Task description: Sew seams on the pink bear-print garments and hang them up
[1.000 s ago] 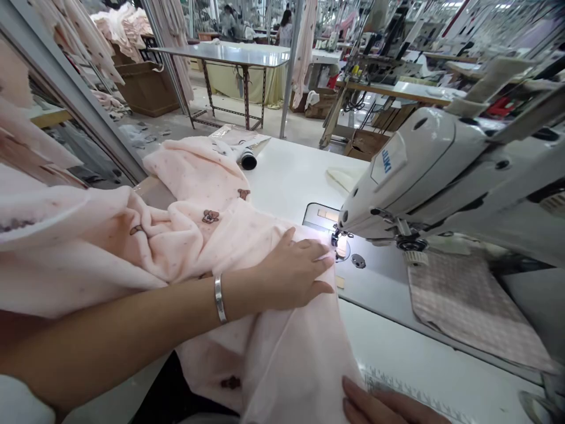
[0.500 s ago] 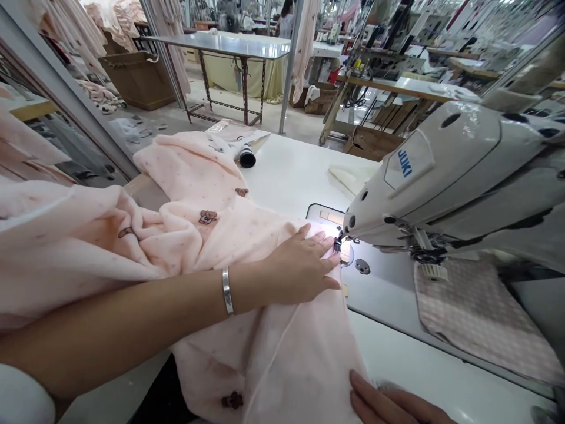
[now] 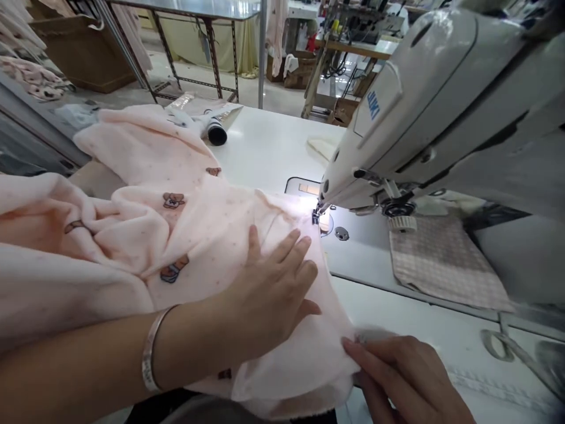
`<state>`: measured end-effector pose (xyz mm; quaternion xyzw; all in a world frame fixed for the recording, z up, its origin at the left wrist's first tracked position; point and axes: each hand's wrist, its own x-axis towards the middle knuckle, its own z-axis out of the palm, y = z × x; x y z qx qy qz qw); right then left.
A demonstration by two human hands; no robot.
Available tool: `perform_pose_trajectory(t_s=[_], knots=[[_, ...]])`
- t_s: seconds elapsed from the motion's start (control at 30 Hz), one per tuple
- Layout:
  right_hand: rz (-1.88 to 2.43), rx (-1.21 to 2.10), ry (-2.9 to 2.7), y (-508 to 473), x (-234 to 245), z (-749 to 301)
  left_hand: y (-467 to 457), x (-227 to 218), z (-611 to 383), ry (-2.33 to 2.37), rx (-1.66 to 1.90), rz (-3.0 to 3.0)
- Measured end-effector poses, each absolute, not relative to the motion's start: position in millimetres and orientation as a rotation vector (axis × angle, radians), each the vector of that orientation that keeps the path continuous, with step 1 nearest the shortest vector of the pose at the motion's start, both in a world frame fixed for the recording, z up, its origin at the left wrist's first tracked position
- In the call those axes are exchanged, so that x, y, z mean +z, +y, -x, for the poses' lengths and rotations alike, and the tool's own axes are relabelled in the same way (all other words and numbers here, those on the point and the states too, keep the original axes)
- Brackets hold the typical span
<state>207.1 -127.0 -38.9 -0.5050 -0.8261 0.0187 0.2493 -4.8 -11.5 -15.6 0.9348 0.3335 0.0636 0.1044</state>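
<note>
A pale pink fabric (image 3: 145, 176) with small bear prints lies bunched over the white sewing table (image 3: 269, 153). My left hand (image 3: 269, 291) presses flat on it with fingers spread, a little short of the needle and presser foot (image 3: 316, 213) of the white sewing machine (image 3: 441, 112). A silver bangle (image 3: 152, 347) sits on that wrist. My right hand (image 3: 406, 377) is at the fabric's near right edge, fingertips together on the hem. The needle light brightens the cloth near the foot.
A checked pink cloth (image 3: 441, 259) lies under the machine arm at the right. A dark thread cone (image 3: 216, 132) rests at the table's far side. Beyond stand a metal-framed table (image 3: 203, 41), a cardboard bin (image 3: 70, 53) and other workstations.
The view has dropped and moved closer. My left hand slid back from the needle toward me and spread flat. My right hand came further into view and took the fabric's edge.
</note>
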Motion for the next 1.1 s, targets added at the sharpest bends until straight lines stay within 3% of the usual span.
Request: perform_pose_trajectory(t_s=[0.33,0.67,1.1], knots=[[1.245,-0.046,-2.479,-115,-31,-212,4,-28,11,0.883,0.253,-2.744],[1.042,-0.020,-2.563,-32,-26,-198,116,-23,19,0.463,0.201,-2.783],[1.184,-0.106,-2.369,23,-39,-207,198,-23,-2,0.620,0.091,-3.027]])
